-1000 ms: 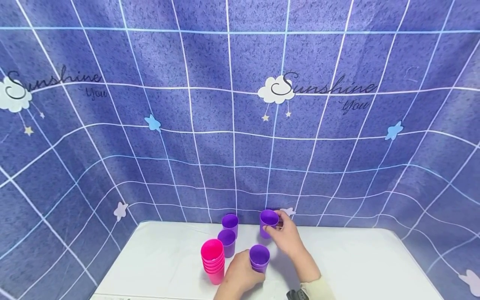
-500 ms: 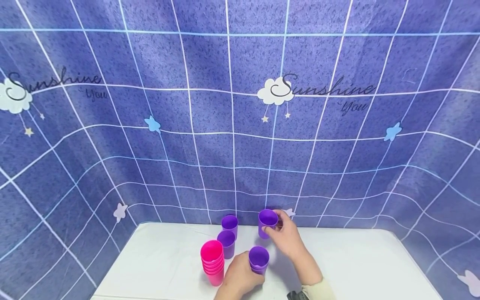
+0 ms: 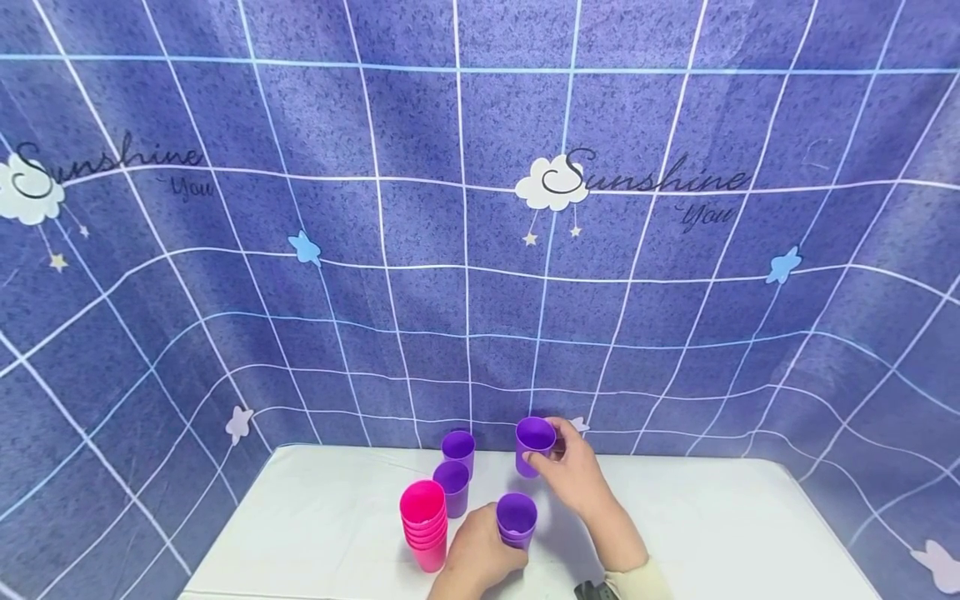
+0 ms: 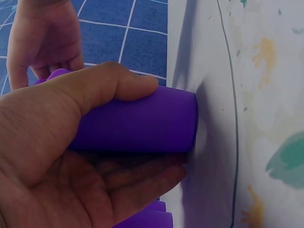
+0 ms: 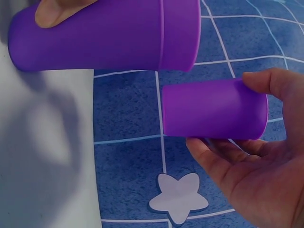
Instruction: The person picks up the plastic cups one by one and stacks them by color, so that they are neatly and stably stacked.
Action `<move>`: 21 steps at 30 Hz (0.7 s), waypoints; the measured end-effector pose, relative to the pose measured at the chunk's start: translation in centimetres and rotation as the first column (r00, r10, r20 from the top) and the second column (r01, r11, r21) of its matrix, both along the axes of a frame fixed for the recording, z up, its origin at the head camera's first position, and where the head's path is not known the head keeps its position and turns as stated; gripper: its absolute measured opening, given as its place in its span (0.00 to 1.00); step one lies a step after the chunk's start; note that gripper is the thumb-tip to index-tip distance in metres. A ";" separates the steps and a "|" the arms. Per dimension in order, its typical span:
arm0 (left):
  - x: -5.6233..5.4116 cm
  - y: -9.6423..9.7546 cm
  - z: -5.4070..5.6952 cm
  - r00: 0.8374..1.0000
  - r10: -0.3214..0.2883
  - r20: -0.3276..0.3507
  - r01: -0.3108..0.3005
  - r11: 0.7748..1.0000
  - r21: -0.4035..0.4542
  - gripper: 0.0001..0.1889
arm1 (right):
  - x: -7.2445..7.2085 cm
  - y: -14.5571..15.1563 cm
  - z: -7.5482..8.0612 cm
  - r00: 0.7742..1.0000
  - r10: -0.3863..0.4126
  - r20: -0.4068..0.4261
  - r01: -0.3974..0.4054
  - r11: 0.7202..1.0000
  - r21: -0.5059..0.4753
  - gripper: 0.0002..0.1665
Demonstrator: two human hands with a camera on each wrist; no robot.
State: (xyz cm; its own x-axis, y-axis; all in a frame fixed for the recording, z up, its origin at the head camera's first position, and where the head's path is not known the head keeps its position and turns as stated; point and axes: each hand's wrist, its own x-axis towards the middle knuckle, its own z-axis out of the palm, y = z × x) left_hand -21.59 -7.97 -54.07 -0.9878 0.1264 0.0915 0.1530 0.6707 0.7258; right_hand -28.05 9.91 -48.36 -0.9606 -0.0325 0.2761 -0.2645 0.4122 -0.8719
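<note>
My left hand (image 3: 482, 550) is curled round a small stack of nested purple cups (image 3: 516, 512), mouth up, near the table's front. In the left wrist view, the thumb lies along the side of the purple stack (image 4: 142, 123), whose base is at or just above the tabletop. Behind it, my right hand (image 3: 573, 471) pinches a single purple cup (image 3: 535, 446) between thumb and fingers. That purple cup (image 5: 213, 109) appears held off the table in the right wrist view. Left of my hands stand two more purple cups (image 3: 452, 492), one behind the other.
A stack of several pink cups (image 3: 424, 529) stands left of my left hand. The white table (image 3: 712, 517) ends at the back against a blue gridded curtain (image 3: 420, 333) with clouds and stars, which also rises at both sides.
</note>
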 end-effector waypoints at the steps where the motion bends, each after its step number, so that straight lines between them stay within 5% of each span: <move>1: 0.0 0.0 0.0 1.000 0.000 0.002 0.000 1.000 0.001 0.24 | 0.0 0.0 0.1 1.000 0.001 0.002 -0.001 1.000 0.000 0.31; 21: -0.1 0.0 0.1 1.000 0.004 0.013 -0.004 1.000 0.000 0.24 | 1.0 0.4 1.5 0.999 0.027 0.027 -0.027 1.000 -0.016 0.31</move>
